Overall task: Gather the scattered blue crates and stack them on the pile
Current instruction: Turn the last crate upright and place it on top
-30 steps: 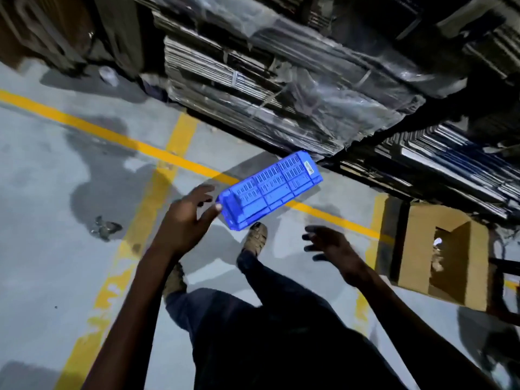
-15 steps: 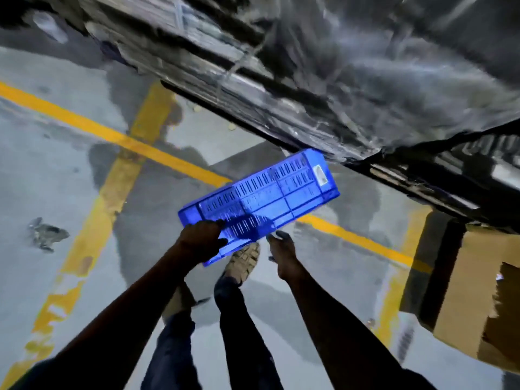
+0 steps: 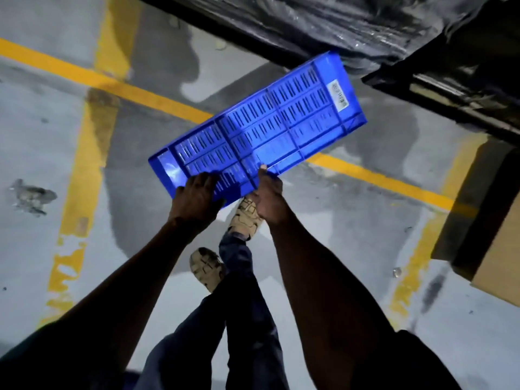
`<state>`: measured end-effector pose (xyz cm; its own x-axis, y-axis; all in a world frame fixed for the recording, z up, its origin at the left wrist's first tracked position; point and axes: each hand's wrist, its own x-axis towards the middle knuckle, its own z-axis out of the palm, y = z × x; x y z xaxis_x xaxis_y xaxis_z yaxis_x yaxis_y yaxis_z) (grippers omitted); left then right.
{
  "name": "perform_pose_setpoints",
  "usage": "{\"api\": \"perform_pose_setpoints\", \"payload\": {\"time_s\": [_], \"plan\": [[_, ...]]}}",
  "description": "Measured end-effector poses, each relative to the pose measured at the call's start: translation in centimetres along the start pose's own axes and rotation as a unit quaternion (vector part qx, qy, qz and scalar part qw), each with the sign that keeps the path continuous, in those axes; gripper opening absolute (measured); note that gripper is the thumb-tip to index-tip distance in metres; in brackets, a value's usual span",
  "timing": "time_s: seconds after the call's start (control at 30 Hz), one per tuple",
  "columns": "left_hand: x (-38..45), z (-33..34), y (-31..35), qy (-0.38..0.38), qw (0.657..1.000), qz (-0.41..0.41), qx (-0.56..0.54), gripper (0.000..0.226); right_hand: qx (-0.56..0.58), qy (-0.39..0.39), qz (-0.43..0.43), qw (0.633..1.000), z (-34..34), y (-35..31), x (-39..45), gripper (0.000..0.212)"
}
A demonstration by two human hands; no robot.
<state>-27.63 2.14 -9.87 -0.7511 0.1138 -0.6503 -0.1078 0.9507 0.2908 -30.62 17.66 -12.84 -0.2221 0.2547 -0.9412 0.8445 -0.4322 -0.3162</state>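
Observation:
A flat blue slotted crate point(image 3: 270, 128) with a white label near its far end hangs tilted above the floor in the middle of the view. My left hand point(image 3: 197, 197) grips its near edge from the left. Just to the right, my right hand point(image 3: 268, 197) holds the same near edge, with fingers curled over the rim. The crate's far end points up and to the right toward the wrapped stacks. No pile of crates is in view.
Plastic-wrapped dark stacks point(image 3: 337, 21) fill the top. A cardboard box point(image 3: 489, 220) stands at the right. Yellow floor lines point(image 3: 84, 80) cross the grey concrete. A scrap of debris point(image 3: 31, 195) lies at the left. My feet in sandals point(image 3: 225, 249) are below the crate.
My right hand has come in and taken the crate's near edge beside the left. The crate is now nearer the camera, and the view has swung toward the wrapped stacks.

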Motion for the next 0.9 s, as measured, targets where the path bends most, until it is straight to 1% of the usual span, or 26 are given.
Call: {"api": "perform_pose_setpoints", "payload": {"time_s": [0.07, 0.13, 0.17, 0.2, 0.23, 0.27, 0.3, 0.33, 0.37, 0.43, 0.5, 0.53, 0.6, 0.63, 0.67, 0.7, 0.77, 0.8, 0.83, 0.9], "plan": [[-1.5, 0.1, -0.5, 0.025, 1.000, -0.005, 0.016, 0.070, -0.013, -0.017, 0.009, 1.000, 0.7, -0.4, -1.5, 0.026], [-2.9, -0.2, -1.1, 0.050, 0.998, -0.006, 0.024, 0.076, -0.018, -0.027, 0.014, 0.999, 1.3, -0.5, -2.8, 0.050], [-3.7, -0.5, -1.6, 0.067, 0.997, -0.011, 0.023, 0.077, -0.025, -0.036, 0.004, 0.999, 1.7, -0.5, -3.8, 0.058], [-4.5, -0.9, -2.1, 0.083, 0.996, -0.015, 0.022, 0.076, -0.038, -0.043, -0.009, 0.998, 2.0, -0.5, -4.9, 0.060], [-5.6, -1.4, -2.5, 0.100, 0.994, -0.020, 0.023, 0.073, -0.054, -0.060, -0.032, 0.996, 2.4, -0.5, -6.1, 0.057], [-6.6, -2.1, -2.8, 0.121, 0.992, -0.025, 0.027, 0.068, -0.068, -0.071, -0.063, 0.993, 2.9, -0.5, -7.0, 0.046], [-7.5, -2.8, -3.1, 0.139, 0.989, -0.034, 0.034, 0.062, -0.075, -0.073, -0.080, 0.991, 3.3, -0.3, -7.7, 0.029], [-8.7, -3.8, -3.4, 0.155, 0.986, -0.048, 0.040, 0.056, -0.080, -0.069, -0.088, 0.990, 3.6, 0.3, -8.5, 0.021], [-10.1, -4.7, -3.7, 0.167, 0.983, -0.062, 0.047, 0.052, -0.080, -0.068, -0.086, 0.991, 3.9, 1.0, -9.5, 0.021], [-13.7, -6.5, -4.4, 0.189, 0.977, -0.077, 0.063, 0.048, -0.079, -0.092, -0.063, 0.991, 3.9, 2.8, -12.0, 0.033], [-17.9, -7.6, -5.1, 0.217, 0.971, -0.065, 0.077, 0.045, -0.067, -0.112, -0.037, 0.991, 3.1, 4.6, -14.6, 0.049], [-20.3, -8.2, -5.4, 0.233, 0.968, -0.058, 0.074, 0.046, -0.060, -0.114, -0.024, 0.991, 2.6, 5.4, -16.6, 0.057], [-25.8, -9.2, -5.9, 0.274, 0.958, -0.056, 0.062, 0.050, -0.066, -0.108, -0.012, 0.992, 1.7, 6.9, -20.9, 0.066], [-28.3, -9.4, -6.0, 0.296, 0.952, -0.062, 0.055, 0.052, -0.069, -0.118, -0.004, 0.991, 1.1, 7.5, -22.7, 0.073], [-31.2, -9.8, -6.0, 0.319, 0.944, -0.074, 0.043, 0.055, -0.066, -0.138, -0.001, 0.988, 0.5, 8.0, -25.3, 0.077], [-34.0, -10.2, -6.2, 0.343, 0.935, -0.086, 0.024, 0.060, -0.077, -0.144, -0.006, 0.987, 0.3, 8.0, -28.2, 0.068], [-38.9, -10.9, -6.7, 0.407, 0.905, -0.112, -0.046, 0.072, -0.086, -0.176, -0.015, 0.980, 0.2, 7.4, -34.1, 0.018], [-40.8, -11.1, -6.9, 0.438, 0.885, -0.125, -0.093, 0.076, -0.083, -0.192, -0.025, 0.978, 0.4, 7.2, -36.1, 0.012], [-43.1, -11.3, -7.2, 0.469, 0.859, -0.145, -0.146, 0.077, -0.091, -0.207, -0.030, 0.974, 0.9, 6.9, -38.4, 0.019], [-47.3, -11.6, -7.6, 0.507, 0.809, -0.184, -0.236, 0.079, -0.087, -0.231, -0.036, 0.968, 1.7, 6.5, -42.8, 0.025]]}}
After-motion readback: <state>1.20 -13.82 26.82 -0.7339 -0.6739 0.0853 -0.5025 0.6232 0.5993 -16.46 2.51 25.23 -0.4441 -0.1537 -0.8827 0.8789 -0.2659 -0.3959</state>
